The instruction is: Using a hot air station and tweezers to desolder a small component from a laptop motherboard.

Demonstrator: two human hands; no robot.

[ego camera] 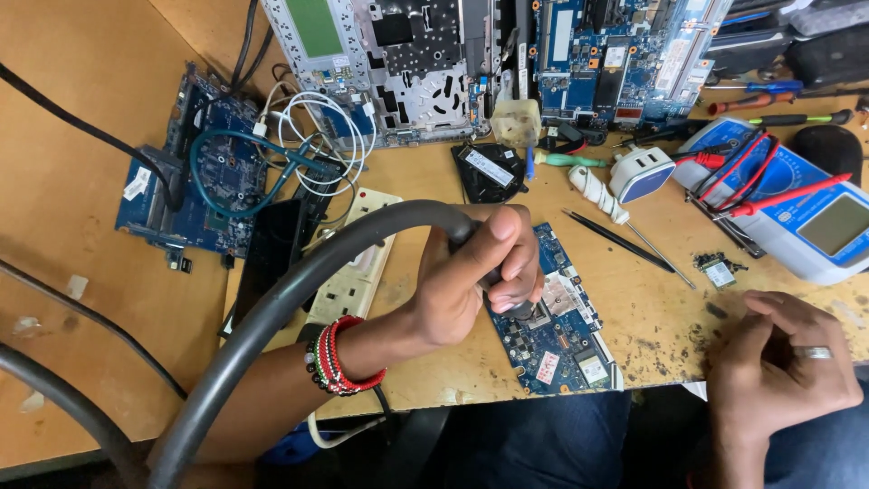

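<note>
My left hand grips the handle of a hot-air tool whose thick grey hose curves off to the lower left. The tool's nozzle points down at a small blue circuit board lying at the front of the wooden bench. Red and dark bead bracelets circle that wrist. My right hand, with a ring on one finger, rests curled at the bench's front right edge. Whether it holds anything small is hidden by the fingers.
A larger blue board with coiled cables lies at left, beside a cream power strip. Opened laptop chassis fill the back. A blue-and-white multimeter with red probes, tweezers, screwdrivers and a white adapter lie at right.
</note>
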